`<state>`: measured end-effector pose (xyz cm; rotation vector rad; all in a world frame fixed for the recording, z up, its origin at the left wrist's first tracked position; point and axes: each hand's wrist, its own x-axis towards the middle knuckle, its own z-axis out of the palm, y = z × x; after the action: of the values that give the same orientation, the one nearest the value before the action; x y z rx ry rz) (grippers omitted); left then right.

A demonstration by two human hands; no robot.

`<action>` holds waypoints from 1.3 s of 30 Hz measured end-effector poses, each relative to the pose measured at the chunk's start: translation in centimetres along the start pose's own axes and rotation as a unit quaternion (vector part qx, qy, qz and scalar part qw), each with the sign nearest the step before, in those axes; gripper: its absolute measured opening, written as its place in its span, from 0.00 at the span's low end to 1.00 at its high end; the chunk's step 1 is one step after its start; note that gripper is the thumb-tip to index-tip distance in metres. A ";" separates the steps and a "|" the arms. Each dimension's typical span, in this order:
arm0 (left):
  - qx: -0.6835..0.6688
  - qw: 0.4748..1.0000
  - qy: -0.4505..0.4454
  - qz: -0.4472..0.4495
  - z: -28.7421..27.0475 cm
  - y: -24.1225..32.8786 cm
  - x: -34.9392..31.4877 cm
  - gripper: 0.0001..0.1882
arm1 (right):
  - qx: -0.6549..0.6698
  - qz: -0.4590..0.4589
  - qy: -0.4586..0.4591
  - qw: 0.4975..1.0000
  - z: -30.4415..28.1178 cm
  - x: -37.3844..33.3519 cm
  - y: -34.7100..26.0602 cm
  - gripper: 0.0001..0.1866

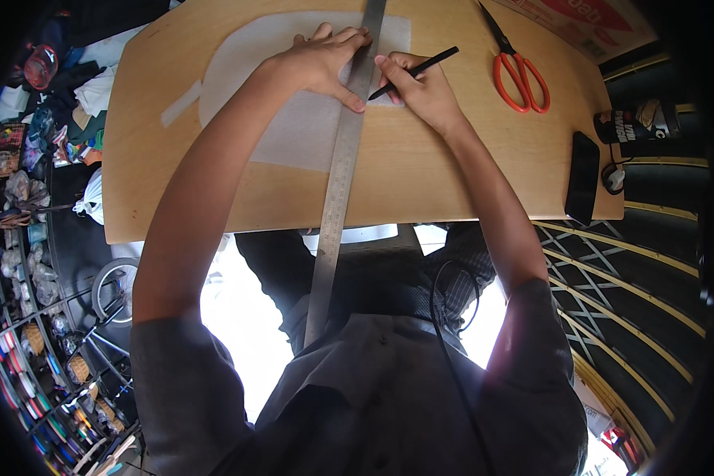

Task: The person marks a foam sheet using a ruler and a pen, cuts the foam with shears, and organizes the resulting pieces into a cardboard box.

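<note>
A long metal ruler [339, 182] crosses a thin whitish sheet [293, 131] with a rounded left side; whether it is cloth or paper I cannot tell. My left hand [319, 63] presses the ruler down, thumb and fingers spread apart along it. Just right of the ruler, my right hand [420, 87] grips a slim black pen [428, 63], its tip slanting down to the ruler's right edge. The ruler's near end sticks out past the table edge over my lap. Scissors [521, 79] with orange handles lie to the right of my right hand.
The wooden table [420, 182] also bears a narrow pale strip [182, 104] at left, a black phone [582, 176] at the right edge, a dark cylindrical container [637, 121] and a cardboard box [575, 24] at far right. Crowded shelves [36, 317] stand on the left.
</note>
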<state>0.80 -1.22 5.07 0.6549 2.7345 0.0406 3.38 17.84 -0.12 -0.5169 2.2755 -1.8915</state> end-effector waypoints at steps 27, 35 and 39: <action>0.005 1.000 0.022 0.018 0.7 -0.8 0.7 0.61 | -0.001 -0.020 0.032 0.999 0.3 -0.4 -0.1 0.24; 0.015 1.000 0.006 0.007 0.5 -0.5 0.7 0.62 | 0.002 -0.038 0.109 0.993 0.2 0.3 0.8 0.22; 0.012 1.000 -0.006 0.007 0.3 -0.4 0.4 0.63 | -0.009 -0.065 0.234 0.970 -1.0 2.3 1.2 0.19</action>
<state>0.34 -1.43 4.65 0.6798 2.7231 0.0085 0.71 18.20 -0.86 -0.2437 2.5942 -2.2577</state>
